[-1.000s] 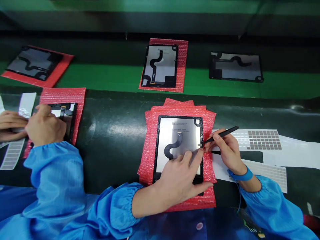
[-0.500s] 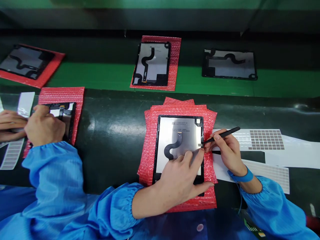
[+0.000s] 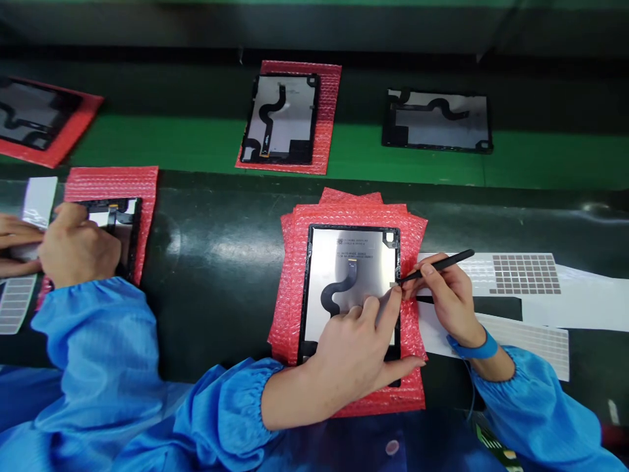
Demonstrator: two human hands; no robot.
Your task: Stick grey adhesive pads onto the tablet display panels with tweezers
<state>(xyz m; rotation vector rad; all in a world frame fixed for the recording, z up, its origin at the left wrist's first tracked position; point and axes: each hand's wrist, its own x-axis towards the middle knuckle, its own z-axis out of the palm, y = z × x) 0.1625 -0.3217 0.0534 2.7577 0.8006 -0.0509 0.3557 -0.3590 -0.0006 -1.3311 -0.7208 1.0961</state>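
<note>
A tablet display panel (image 3: 366, 282) lies back side up on a stack of red bubble-wrap sheets (image 3: 289, 288), a curved black flex cable (image 3: 339, 288) on its silvery back. My left hand (image 3: 351, 354) rests across the panel's lower part with its fingers spread, hiding that area. Its index fingertip touches the right edge. My right hand (image 3: 449, 292), a blue band round the wrist, grips black tweezers (image 3: 447, 261). Their tip meets the panel's right edge just above that fingertip, by a small greyish tab. Whether the tip pinches anything is too small to tell.
Right of the stack lie white sheets with small grey stickers (image 3: 525, 274). Behind, a green strip bears more panels (image 3: 282, 121), (image 3: 437, 121), some on red wrap. At left, a co-worker's hands (image 3: 81, 246) work over another panel (image 3: 128, 229) beside label sheets (image 3: 17, 305).
The panels on the green strip have shifted left in view. The co-worker's hands and panel also sit slightly farther left. My hands and the tweezers have barely moved.
</note>
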